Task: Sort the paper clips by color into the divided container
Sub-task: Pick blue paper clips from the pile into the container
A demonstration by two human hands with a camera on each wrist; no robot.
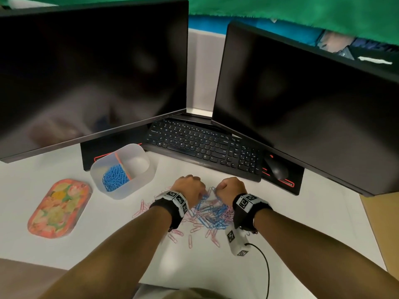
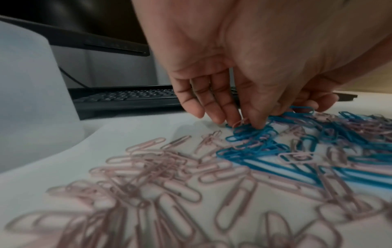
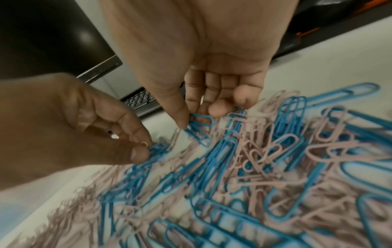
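A loose pile of blue and pink paper clips lies on the white table between my wrists. My left hand reaches into the pile's far edge. Its thumb and fingers pinch a small bunch of blue clips, also seen in the right wrist view. My right hand is just to the right, thumb and forefinger pinching one blue clip. The translucent divided container stands to the far left of the hands. Its left compartment holds blue clips; the right compartment looks empty.
A flowered orange tray lies left of the container. A black keyboard and mouse sit behind the hands, under two dark monitors. A white tagged block with a cable rests by my right wrist.
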